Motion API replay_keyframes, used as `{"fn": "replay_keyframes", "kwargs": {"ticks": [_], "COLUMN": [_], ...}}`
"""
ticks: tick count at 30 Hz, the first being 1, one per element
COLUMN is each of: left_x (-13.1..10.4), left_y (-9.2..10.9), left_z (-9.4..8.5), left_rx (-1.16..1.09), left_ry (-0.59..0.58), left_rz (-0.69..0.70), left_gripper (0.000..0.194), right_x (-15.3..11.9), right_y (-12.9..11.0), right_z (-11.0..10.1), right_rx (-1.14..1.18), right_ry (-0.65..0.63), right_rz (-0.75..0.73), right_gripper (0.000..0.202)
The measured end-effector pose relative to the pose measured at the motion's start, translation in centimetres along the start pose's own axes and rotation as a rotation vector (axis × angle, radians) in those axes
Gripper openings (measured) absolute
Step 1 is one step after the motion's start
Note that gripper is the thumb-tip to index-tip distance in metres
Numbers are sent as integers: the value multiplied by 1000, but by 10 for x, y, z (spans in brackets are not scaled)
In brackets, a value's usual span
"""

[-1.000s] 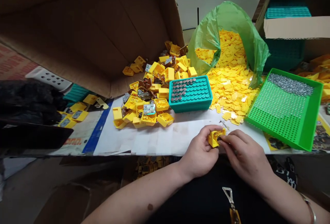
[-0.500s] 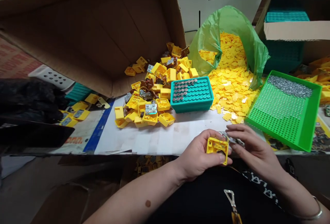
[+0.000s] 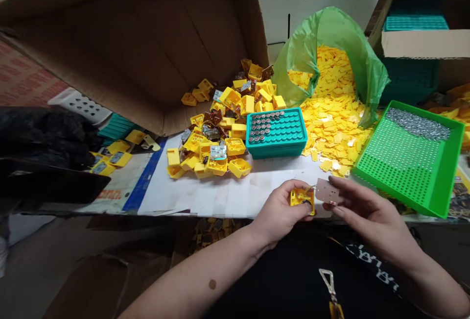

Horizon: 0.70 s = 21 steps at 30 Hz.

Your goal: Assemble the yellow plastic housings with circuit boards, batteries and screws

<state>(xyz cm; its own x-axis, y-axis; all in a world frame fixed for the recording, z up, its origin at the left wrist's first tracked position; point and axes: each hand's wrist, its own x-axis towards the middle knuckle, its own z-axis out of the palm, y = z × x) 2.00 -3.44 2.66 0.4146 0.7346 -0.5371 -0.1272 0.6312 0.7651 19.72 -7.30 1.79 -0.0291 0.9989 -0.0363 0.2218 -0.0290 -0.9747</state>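
My left hand [image 3: 284, 206] grips a small yellow case [image 3: 296, 196], its open side up, with the thumb on a dark round part inside. Just to the right, my right hand [image 3: 362, 206] holds a pinkish-brown board [image 3: 326, 192] between thumb and fingers. Thin wires run from the case towards the board. Beyond my hands sits a teal tray [image 3: 277, 135] with silvery round pieces in part of its hollows. Left of that tray lies a heap of yellow cases [image 3: 235, 146], some with boards and wires.
A green perforated tray [image 3: 411, 167] with small metal pieces stands at the right. Loose yellow pieces [image 3: 341, 123] spill from a green bag [image 3: 304, 39]. A large cardboard box [image 3: 147, 39] opens at the back left.
The board in my right hand has turned, so its flat brown face now shows. My left hand and the yellow case have moved slightly left and tilted. The view has shifted a little.
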Motion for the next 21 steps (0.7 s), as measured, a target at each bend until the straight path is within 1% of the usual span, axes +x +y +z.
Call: {"fn": "replay_keyframes", "kwargs": {"ticks": [4, 6, 8, 10, 12, 15, 17, 18, 21], "left_x": [0, 0, 0, -1, -1, 0, 1, 1, 1], "left_y": [1, 1, 2, 3, 5, 7, 7, 7, 5], "left_z": [0, 0, -2, -4, -8, -13, -14, -14, -12], "left_rx": [-39, -53, -66, -118, -219, -356, -389, -392, -354], "left_ry": [10, 18, 24, 12, -26, -76, -84, -83, -70], "left_rz": [13, -1, -18, -30, -46, -72, -85, -91, -100], "left_gripper": [32, 33, 34, 36, 37, 36, 35, 35, 40], "right_x": [2, 3, 3, 2, 1, 1, 1, 1, 1], "right_y": [5, 4, 2, -2, -4, -3, -1, 0, 2], "right_z": [1, 2, 2, 1, 1, 4, 7, 8, 10], "right_rx": [-397, -508, -560, -587, -581, -534, -512, -506, -506], "right_ry": [28, -4, -10, 5, -1, -117, -201, -223, -228], "right_rz": [-301, -412, -491, -536, -540, -541, -566, -581, -598], "right_gripper": [44, 48, 49, 43, 35, 28, 29, 30, 31]}}
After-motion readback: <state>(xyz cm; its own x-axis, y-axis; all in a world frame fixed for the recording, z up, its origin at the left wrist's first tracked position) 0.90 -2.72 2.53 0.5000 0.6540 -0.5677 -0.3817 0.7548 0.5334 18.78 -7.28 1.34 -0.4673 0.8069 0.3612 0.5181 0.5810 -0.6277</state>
